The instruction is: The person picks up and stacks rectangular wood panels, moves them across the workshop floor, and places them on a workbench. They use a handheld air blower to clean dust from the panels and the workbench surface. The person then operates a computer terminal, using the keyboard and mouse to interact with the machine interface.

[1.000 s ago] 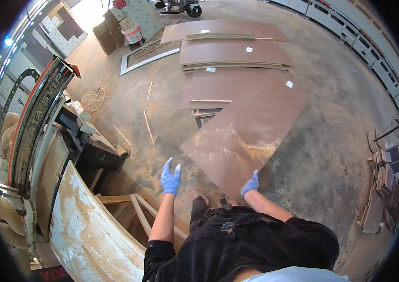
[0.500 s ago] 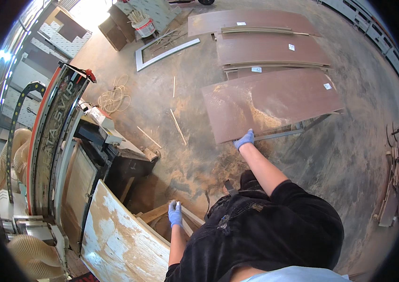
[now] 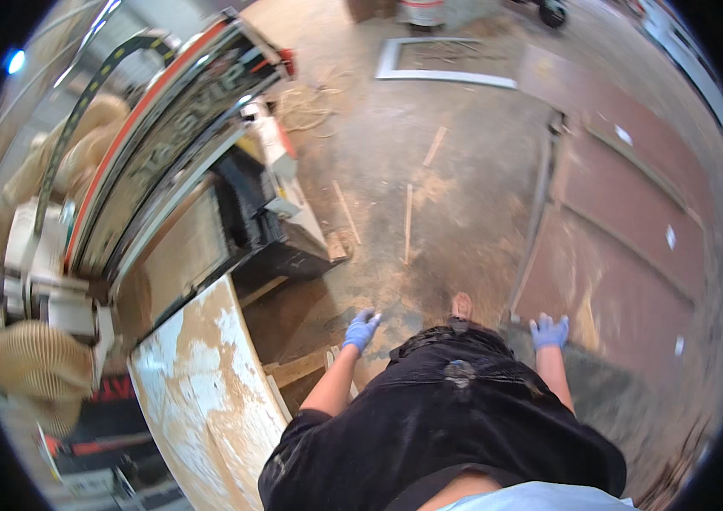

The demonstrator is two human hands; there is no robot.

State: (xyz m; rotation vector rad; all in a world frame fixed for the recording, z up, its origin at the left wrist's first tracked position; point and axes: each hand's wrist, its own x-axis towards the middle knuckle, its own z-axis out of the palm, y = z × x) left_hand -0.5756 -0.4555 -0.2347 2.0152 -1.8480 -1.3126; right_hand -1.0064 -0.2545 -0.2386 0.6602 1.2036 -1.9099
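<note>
My right hand point(image 3: 549, 332), in a blue glove, is open with fingers spread at the near edge of the brown panels point(image 3: 634, 315). I cannot tell whether its fingertips touch the top panel. A patch of sawdust point(image 3: 586, 315) lies on that panel. My left hand point(image 3: 362, 330), gloved alike, hangs open above the floor with nothing in it. It is to the right of a worn, white-patched board point(image 3: 200, 358) on the machine side, apart from it. The picture is somewhat blurred.
A large machine with an orange-edged beam point(image 3: 165, 145) and ribbed hoses point(image 3: 42, 366) fills the left. Thin wooden strips point(image 3: 408, 223) lie on the dusty floor ahead. Farther off are a white frame point(image 3: 446, 78), a coil of hose point(image 3: 306, 106) and a bucket point(image 3: 422, 12).
My view has turned left, so the panels now appear farther right. My right hand has loosened from the panel's corner, fingers spread. My left hand has risen forward, away from the wooden supports.
</note>
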